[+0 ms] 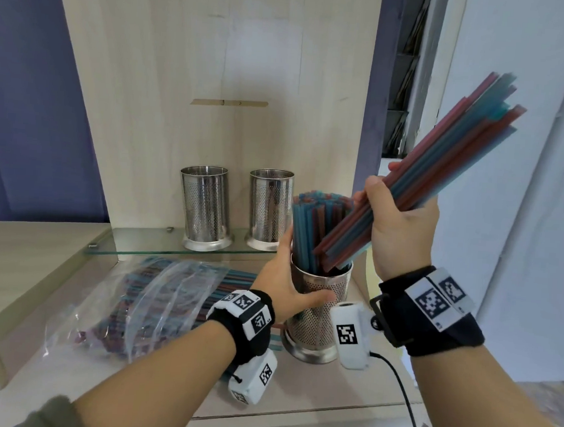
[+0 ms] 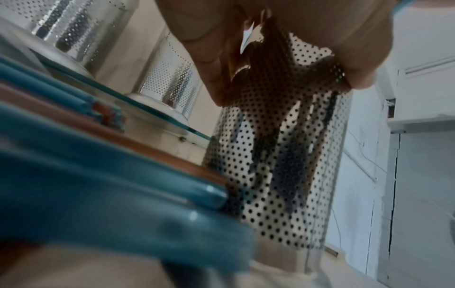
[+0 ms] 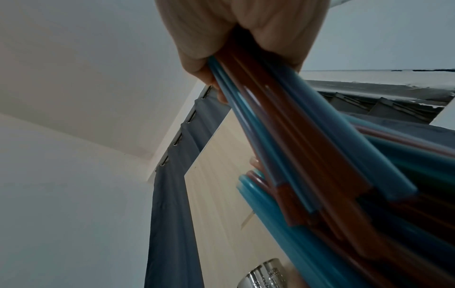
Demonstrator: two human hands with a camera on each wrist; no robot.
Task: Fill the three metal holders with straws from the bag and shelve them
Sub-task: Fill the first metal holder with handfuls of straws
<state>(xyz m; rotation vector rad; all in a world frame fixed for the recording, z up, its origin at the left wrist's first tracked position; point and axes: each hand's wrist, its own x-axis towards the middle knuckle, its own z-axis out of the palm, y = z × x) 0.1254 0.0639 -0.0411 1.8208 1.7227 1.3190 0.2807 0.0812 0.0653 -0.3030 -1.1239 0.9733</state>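
A perforated metal holder stands on the wooden counter, partly filled with upright blue and red straws. My left hand grips this holder round its upper wall, thumb in front. My right hand grips a thick bundle of straws, tilted up to the right, its lower ends dipping into the holder's mouth. The same bundle fills the right wrist view below my right hand. Two empty holders stand on the glass shelf. The clear bag of straws lies at left.
A pale wood back panel rises behind the shelf, with a blue curtain at left and a white wall at right. A black cable runs across the counter's front right. Loose straws lie under my left wrist.
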